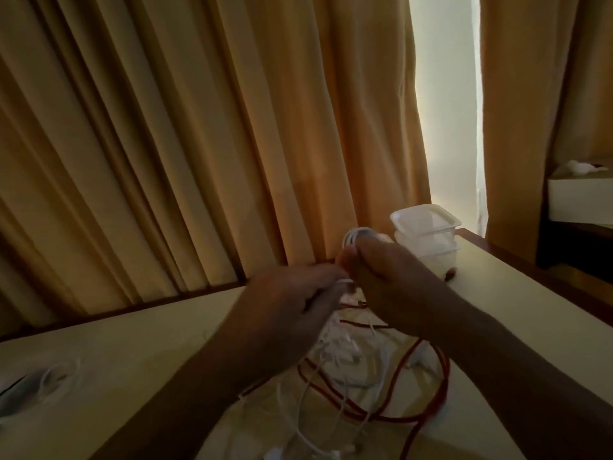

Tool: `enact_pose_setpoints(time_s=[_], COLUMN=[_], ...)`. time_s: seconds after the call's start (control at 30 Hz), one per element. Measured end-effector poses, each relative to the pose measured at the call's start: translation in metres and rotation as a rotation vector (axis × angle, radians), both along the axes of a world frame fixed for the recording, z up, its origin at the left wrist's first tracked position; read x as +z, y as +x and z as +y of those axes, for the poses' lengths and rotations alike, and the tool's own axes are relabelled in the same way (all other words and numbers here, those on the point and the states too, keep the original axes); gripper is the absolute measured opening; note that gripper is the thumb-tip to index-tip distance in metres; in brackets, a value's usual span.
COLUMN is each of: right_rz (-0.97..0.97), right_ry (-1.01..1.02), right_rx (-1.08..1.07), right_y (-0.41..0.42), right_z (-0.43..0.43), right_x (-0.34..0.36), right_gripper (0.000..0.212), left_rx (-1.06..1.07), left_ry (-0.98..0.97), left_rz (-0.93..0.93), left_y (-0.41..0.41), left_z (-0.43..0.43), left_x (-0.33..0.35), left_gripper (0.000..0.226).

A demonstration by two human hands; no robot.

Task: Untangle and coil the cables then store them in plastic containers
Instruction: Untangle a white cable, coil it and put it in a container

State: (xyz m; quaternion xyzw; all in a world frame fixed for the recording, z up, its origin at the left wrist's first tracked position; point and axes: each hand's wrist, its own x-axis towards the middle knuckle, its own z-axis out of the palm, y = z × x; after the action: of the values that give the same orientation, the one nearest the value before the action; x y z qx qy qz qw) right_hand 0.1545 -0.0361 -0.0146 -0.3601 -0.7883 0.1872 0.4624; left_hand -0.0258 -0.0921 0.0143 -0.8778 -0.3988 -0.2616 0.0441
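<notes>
Noted at centre of view, above a cream table top (pixel 139 343) with dark wooden edging: both bare hands, close together, somewhat blurred.

Right hand (pixel 391 273): fingers curled round a small coil of thin white cable (pixel 360 234), with loops visible at 11 o'clock of the knuckles.

Left hand (pixel 288 297): fingers curled, pinching a strand of the same white cable at 9 o'clock of the right hand. Exact finger placement not legible through blur.

At 6 o'clock of the hands: loose tangle of thin white cables (pixel 345 356) lying on the table and trailing toward the lower edge of view. Interlaced with it: one long dark-red cable (pixel 442 376), in a wide loop between 5 and 6 o'clock of the hands.

At 1 o'clock of the right hand, near the far table corner: stack of clear rectangular plastic containers (pixel 428 224), upright, just beside the coil; contact not determinable.

At 8 o'clock of the view: blurred pale object with thin white wire (pixel 56 376) on the table; nature not determinable.

Behind the table: pleated ochre fabric curtains (pixel 166 127), with a bright gap at 1 o'clock. At 3 o'clock: white box (pixel 580 200) on dark furniture.
</notes>
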Motion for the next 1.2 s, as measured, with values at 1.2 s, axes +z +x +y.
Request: enact_pose_setpoints(time_s=[1.2], right_rz=[0.430], right_ry=[-0.584], right_rx=[1.018], right_y=[0.014], right_z=[-0.021], right_x=[0.014], right_gripper=[0.029], left_rx=[-0.201], left_ry=[-0.190], left_rz=[-0.452], left_y=[-0.010], left_z=[0.039], left_x=[0.034], left_gripper=[0.020])
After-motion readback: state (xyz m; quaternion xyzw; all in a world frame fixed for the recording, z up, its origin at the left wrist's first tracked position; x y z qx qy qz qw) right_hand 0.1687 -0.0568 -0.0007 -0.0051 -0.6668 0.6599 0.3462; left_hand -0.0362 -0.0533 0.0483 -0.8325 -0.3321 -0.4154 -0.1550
